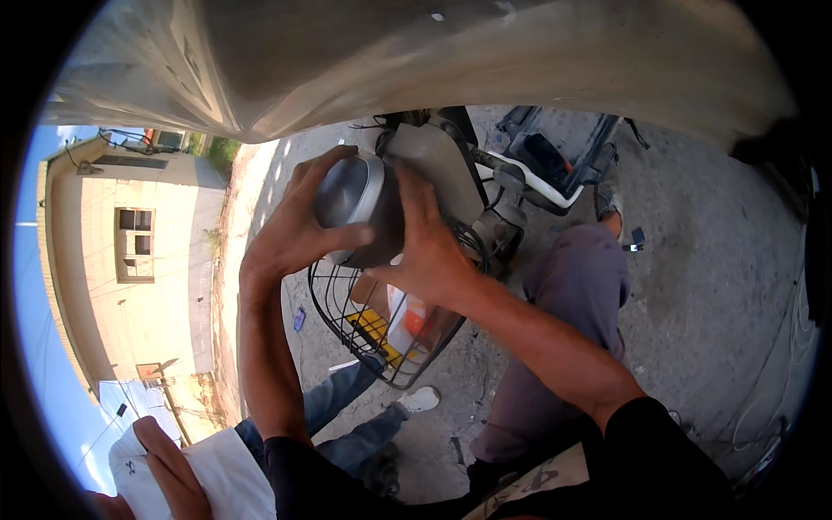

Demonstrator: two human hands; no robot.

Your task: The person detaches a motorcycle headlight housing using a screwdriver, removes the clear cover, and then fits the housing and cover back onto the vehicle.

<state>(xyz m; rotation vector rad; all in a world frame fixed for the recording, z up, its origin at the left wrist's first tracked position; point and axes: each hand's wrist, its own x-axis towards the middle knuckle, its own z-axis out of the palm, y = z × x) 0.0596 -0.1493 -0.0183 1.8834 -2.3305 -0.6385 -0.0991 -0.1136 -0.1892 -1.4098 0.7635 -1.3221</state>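
Observation:
A headlight (342, 195) with a dark rounded lens and a silver rim is between my hands at the front of a scooter (438, 169). My left hand (295, 212) grips its lens side, with the fingers over the top and the thumb across the lower rim. From the other side, my right hand (429, 251) is wrapped round its dark housing, and some of its fingers are hidden. Right below hangs a black wire basket (403, 377). It holds a yellow item (377, 329) and a white and orange package (407, 316).
A grey sheet (485, 61) hangs low across the top. To the right, a dark body panel (563, 143) lies on the concrete ground (693, 286) past a white curved tube (537, 186). Another person in a white shirt (230, 472) stands at the lower left.

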